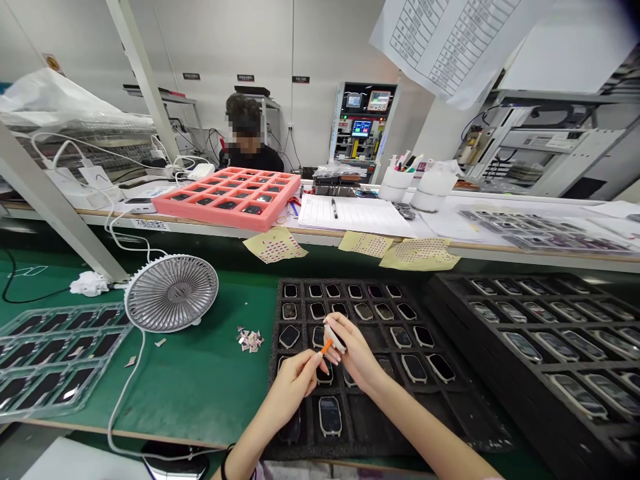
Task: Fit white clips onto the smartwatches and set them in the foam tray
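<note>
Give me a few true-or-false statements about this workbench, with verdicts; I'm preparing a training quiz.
1. The left hand holds a small orange stick. True.
2. The right hand is empty. False: it holds a small white item.
3. Both hands are above a black foam tray. True.
4. The fan is to the right of that tray. False: it is to the left, on the green mat.
5. A co-worker sits beyond the pink tray. True.
</note>
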